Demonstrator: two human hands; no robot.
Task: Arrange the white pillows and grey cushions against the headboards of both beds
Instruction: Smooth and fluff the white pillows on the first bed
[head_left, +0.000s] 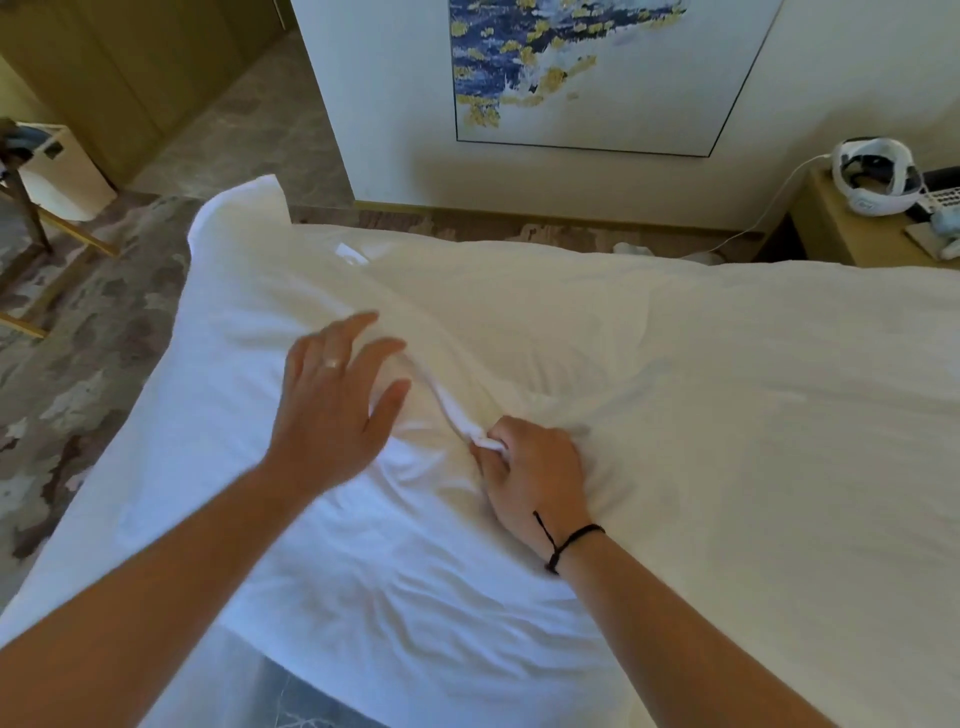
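Two white pillows fill most of the view, lying side by side and touching: a cooler white pillow (218, 415) on the left and a creamier, larger-looking pillow (727, 415) on the right. They seem to rest on a bed, though the bed itself is almost wholly covered. Both look light, soft and thoroughly limp, with loose wrinkled covers that bunch easily, so a pinch of fabric would drag the case more than the filling; taking a corner or scooping under an edge with a full palm seems the surer hold. The right hand (530, 467) is closed tight around a gathered fold of white cloth at the seam where the pillows meet. The left hand (337, 395) is wide open with fingers spread, holding nothing; it sits blurred above the left pillow, and whether it touches the fabric cannot be told. No headboard and no grey cushions are in sight, and a second bed cannot be made out. Beyond the pillows lie patterned carpet (93, 364), a wall with a blue and yellow painting (571, 67), and at far right a nightstand (852, 228) carrying a white headset (878, 176). The pillows' near edges are cut off by the forearms and the frame.
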